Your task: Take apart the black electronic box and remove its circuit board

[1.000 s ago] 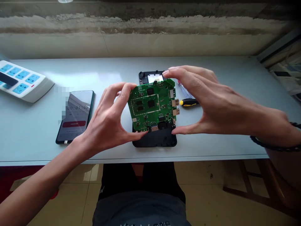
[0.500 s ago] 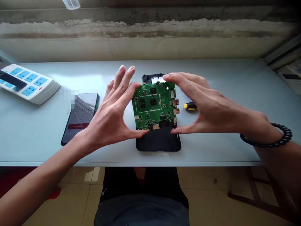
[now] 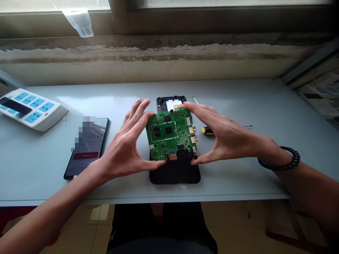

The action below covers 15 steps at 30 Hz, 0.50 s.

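Note:
Between both hands is a green circuit board (image 3: 173,135) with dark chips and metal ports along its right and near edges. My left hand (image 3: 127,141) grips its left side, thumb at the near edge and index finger at the far corner, other fingers raised. My right hand (image 3: 225,135) pinches the right side the same way. Beneath the board lies a black plastic shell (image 3: 174,175), its near part uncovered. Behind the board, a black casing part (image 3: 161,103) with a whitish inner plate shows; the board hides where it meets the shell.
A screwdriver with a black and yellow handle (image 3: 208,131) lies partly behind my right hand. Left of my left hand lies a phone (image 3: 84,155) showing a timer. A white power strip (image 3: 39,121) with blue sockets, a dark object on it, sits at the far left.
The camera view has tilted up, so everything appears lower and more of the window ledge shows. Both hands keep hold of the circuit board over the shell.

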### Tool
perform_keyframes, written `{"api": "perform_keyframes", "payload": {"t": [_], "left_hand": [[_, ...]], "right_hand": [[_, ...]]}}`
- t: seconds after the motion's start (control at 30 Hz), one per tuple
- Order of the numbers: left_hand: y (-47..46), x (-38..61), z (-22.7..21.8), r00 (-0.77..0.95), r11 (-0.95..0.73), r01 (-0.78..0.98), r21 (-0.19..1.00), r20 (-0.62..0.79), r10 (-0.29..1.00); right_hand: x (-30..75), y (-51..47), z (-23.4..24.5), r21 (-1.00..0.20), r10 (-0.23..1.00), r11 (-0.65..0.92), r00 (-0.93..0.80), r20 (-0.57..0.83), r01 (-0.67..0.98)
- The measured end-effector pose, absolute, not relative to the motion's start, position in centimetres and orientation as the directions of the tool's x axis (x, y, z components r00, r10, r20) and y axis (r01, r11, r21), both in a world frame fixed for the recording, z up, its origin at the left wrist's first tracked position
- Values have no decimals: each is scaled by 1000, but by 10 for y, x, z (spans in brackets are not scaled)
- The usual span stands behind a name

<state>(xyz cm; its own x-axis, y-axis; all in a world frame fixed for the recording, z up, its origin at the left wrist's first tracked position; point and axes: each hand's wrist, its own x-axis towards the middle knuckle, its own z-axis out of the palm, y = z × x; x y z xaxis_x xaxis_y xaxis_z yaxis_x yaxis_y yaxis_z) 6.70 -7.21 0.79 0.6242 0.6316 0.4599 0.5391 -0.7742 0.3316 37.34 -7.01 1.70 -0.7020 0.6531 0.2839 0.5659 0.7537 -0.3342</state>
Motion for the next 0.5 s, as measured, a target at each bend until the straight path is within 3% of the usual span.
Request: {"api": "perform_keyframes", "payload": {"t": [0.2,0.5], "left_hand": [[-76,69,9,647,-809,483,334,486,587],[-78,70,13,632,-808,478,345,504,589]], "right_hand": [[372,-75,13,-385,659,744,-696,285,546],[373,-76,15,-369,685,725,-662,303,581]]}}
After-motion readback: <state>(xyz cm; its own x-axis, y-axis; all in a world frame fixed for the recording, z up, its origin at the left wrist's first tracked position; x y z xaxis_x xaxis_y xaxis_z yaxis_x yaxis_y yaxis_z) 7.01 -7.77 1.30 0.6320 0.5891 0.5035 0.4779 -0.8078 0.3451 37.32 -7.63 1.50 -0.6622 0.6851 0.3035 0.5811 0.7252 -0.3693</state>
